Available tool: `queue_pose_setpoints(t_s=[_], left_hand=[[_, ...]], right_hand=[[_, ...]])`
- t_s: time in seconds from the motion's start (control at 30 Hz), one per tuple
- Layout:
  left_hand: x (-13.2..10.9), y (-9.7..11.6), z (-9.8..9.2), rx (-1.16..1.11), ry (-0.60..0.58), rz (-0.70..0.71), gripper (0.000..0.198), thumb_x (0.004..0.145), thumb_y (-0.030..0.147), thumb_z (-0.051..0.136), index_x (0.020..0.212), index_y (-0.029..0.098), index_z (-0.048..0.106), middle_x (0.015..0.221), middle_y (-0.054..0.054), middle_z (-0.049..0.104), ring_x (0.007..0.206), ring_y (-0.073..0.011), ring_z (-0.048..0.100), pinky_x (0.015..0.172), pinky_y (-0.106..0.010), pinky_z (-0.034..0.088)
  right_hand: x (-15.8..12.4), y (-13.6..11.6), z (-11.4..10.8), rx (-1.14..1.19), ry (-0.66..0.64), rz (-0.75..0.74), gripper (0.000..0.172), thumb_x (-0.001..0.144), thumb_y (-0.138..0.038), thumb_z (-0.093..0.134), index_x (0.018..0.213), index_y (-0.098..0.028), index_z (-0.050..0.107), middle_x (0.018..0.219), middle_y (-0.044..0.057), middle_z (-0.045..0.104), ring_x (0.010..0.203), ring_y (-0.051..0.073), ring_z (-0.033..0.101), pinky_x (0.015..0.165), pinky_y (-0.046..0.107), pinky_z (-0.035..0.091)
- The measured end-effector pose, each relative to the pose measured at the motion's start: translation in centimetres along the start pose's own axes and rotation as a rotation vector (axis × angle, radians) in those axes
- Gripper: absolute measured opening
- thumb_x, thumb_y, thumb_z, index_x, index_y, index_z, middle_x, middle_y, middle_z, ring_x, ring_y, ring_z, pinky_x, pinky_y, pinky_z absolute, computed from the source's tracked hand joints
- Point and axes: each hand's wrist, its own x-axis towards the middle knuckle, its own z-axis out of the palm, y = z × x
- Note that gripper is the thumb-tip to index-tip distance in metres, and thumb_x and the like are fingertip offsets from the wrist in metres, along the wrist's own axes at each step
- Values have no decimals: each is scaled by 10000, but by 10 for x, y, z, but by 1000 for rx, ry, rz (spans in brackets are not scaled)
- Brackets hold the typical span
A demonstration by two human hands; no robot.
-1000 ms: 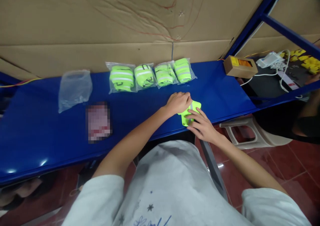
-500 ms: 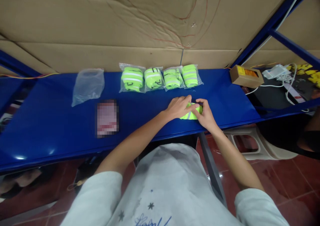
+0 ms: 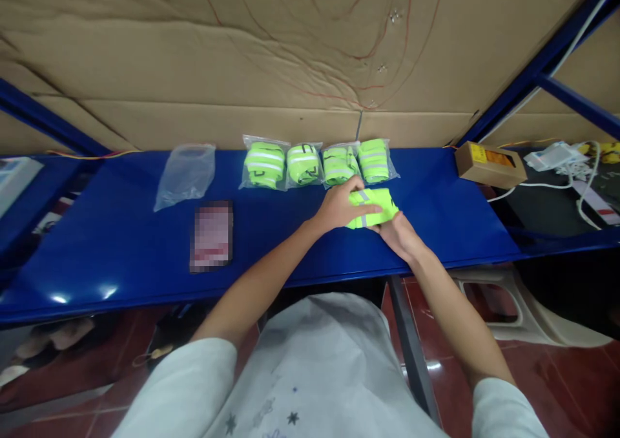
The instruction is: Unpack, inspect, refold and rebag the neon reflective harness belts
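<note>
Between my hands is a folded neon-yellow reflective vest (image 3: 380, 200) with grey stripes, held just above the table. My left hand (image 3: 341, 204) grips its left end, thumb across the front. My right hand (image 3: 398, 232) is under its lower right side, and its fingers go out of sight beneath the cloth. Behind the vest, several clear bags with rolled neon vests (image 3: 265, 165) stand in a row along the cardboard wall. To the left lies an empty clear plastic bag (image 3: 186, 174).
The blue table (image 3: 271, 231) carries a blurred-out flat item (image 3: 212, 234) at left. A small cardboard box (image 3: 489, 165) stands at the right end, near white cables (image 3: 588, 215). Blue metal posts frame both sides. A pale plastic stool (image 3: 533, 309) is below at right.
The folded vest has come up off the table and shows more of its face. My right hand has moved from its top to underneath. The view has shifted slightly.
</note>
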Motion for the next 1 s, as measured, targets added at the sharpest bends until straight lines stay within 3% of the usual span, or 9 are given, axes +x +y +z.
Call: queue_pose_setpoints(t_s=[0.13,0.27,0.4,0.53,0.63,0.73,0.83,0.9,1.0], left_hand=[[5,2,-7,-123,233,-118,587,834,719,697,787,238,364,719,55,425,680,-121,451,646,-261,376],[8,1,-13,-172,425,-256,511,994,683,476,798,249,287,714,51,387,659,-111,461,625,-238,420],[13,-11,-16,-126,574,-375,384,1061,566,413,859,246,350,788,24,498,725,-117,534,679,-240,471],[10,-11,-11,-9,588,-414,300,1059,518,467,954,240,426,899,-20,614,829,-147,610,785,-275,495],[9,-1,-16,100,462,-399,302,1070,541,422,1020,249,477,892,-17,666,831,-164,661,765,-279,504],[11,6,-55,254,298,-390,349,1030,597,486,1046,258,570,943,-13,719,878,-175,708,778,-274,528],[8,2,-133,495,310,-503,501,961,606,609,1311,251,552,1264,-101,702,1188,-267,676,995,-370,512],[1,-6,-189,680,382,-670,678,975,596,573,1492,185,420,1528,-243,516,1471,-412,452,1147,-562,386],[-16,-24,-252,849,293,-938,879,871,614,714,1545,148,396,1608,-328,380,1541,-551,257,1099,-740,347]], right_hand=[[31,-13,30,-35,115,-135,919,580,-588,955,1357,-226,623,1369,108,696,1269,321,648,1095,465,532],[65,-28,49,-212,125,-218,674,672,-605,887,1168,-189,699,1201,106,764,1107,311,709,992,465,577],[87,-18,71,-253,275,-314,613,831,-666,721,1221,-201,636,1238,119,731,1098,269,693,982,426,569],[90,0,89,-242,405,-316,620,930,-703,551,1269,-185,573,1237,158,701,1097,274,679,971,444,562],[87,-2,82,-227,424,-314,562,910,-678,611,1186,-188,620,1143,137,727,1013,271,695,911,422,575],[89,-12,64,-193,426,-319,564,904,-665,630,1205,-188,630,1144,131,729,956,254,708,837,385,586],[95,-19,50,-165,445,-318,594,905,-677,616,1240,-186,611,1154,138,722,917,243,712,776,361,589],[98,-20,46,-163,450,-318,593,899,-682,621,1228,-189,613,1144,134,721,916,243,710,765,356,588],[97,-17,49,-183,433,-323,553,892,-666,648,1181,-195,643,1126,117,730,953,248,701,811,368,584]])
